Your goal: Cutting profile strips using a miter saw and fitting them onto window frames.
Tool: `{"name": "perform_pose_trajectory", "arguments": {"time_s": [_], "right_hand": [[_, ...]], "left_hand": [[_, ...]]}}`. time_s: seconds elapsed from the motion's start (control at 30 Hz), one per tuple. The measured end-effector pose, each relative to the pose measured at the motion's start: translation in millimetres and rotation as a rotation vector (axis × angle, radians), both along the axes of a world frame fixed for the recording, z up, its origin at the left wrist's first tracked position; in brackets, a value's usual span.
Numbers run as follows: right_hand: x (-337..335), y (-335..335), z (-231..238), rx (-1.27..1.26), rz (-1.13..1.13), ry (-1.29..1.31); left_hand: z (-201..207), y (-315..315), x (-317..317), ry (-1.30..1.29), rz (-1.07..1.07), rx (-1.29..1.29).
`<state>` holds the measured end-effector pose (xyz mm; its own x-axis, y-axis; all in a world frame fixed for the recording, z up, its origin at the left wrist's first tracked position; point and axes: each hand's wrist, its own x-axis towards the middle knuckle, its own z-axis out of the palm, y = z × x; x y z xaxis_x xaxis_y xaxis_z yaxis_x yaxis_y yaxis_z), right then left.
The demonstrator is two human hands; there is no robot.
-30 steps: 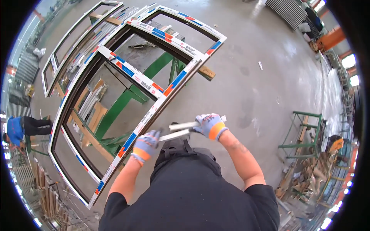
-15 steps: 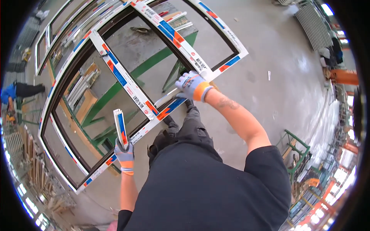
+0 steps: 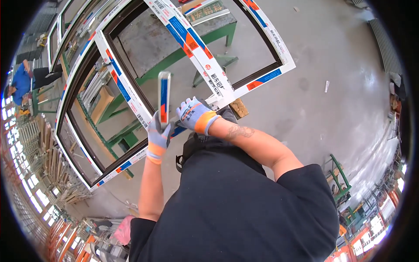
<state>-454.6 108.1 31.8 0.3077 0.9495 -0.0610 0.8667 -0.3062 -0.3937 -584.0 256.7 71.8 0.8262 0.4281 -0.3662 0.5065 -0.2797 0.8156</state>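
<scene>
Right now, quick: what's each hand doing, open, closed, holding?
Left hand: closed, holding a short white, blue and red strip upright.
Right hand: fingers bent at the frame; grip cannot be told.

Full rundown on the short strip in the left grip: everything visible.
The short strip is straight and narrow, with pale edges and a face coloured mostly blue, with red-orange toward the lower end. Its upper end looks greyish. Metal or plastic, one piece or several: cannot tell. It points up the picture, nearly vertical there, appearing against an opening of the white-and-brown frame. The gloved left grip holds its lower end; the upper end is free.
</scene>
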Motion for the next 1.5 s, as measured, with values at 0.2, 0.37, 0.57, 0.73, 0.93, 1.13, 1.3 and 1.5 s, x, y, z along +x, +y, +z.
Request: {"name": "perform_pose_trajectory", "arguments": {"time_s": [0.2,0.37,0.57,0.73,0.93,1.13,1.3,1.5], "right_hand": [[6,-2,0,0.008,0.023,0.015],[16,-8,11,-0.056,0.128,0.124],[130,-28,46,-0.044,0.446,-0.074],[178,-15,24,0.091,0.65,0.039],[201,4,26,0.125,0.597,0.45],[182,2,16,-0.008,0.789,0.298],[145,-7,11,-0.324,0.933,-0.123],[154,-15,-4,-0.116,0.955,-0.08]], "left_hand": [[-22,1,18,0.011,-0.263,0.03],[-10,-12,21,0.006,-0.222,0.005],[-25,-32,6,-0.036,-0.209,0.647],[-16,-51,21,-0.131,-0.04,0.78],[-26,-59,22,-0.227,0.229,0.881],[-50,-53,29,-0.1,0.699,0.616],[-33,-56,37,-0.165,0.639,0.774],[-37,-60,37,-0.191,0.717,0.724]]}}
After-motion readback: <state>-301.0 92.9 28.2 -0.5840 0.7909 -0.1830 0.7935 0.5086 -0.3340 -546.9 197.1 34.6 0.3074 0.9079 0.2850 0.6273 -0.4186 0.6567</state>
